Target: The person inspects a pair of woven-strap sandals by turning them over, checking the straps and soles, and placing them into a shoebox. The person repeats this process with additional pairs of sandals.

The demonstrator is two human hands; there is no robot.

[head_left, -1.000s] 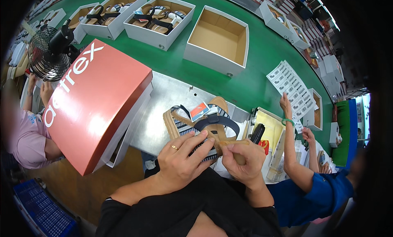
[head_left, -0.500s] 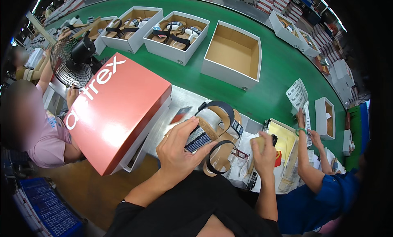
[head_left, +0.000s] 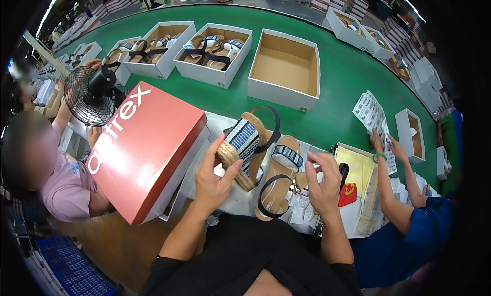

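Note:
My left hand (head_left: 210, 181) is closed round the forefoot of a sandal (head_left: 244, 141) with a navy-and-white woven band and a cork-coloured, rope-edged sole. The sandal is tilted up, and its black ankle strap loops toward the far right. Next to it a matching sandal (head_left: 279, 182) lies sole down, footbed up, on the work surface. My right hand (head_left: 323, 179) hovers just right of this second sandal, fingers half curled and apart, with nothing visible between them. A beige block (head_left: 300, 180) shows partly behind its fingers.
A large red-lidded box (head_left: 148, 148) stands at my left, beside a black fan (head_left: 94, 94). Across the green belt (head_left: 348, 71) are an empty white box (head_left: 286, 66) and boxes of sandals (head_left: 212, 55). On the right, a co-worker's hands (head_left: 382, 142) hold label sheets (head_left: 371, 112).
My left hand has raised and turned the sandal so its woven band faces up. My right hand no longer grips the beige block and has shifted slightly. The view has shifted slightly.

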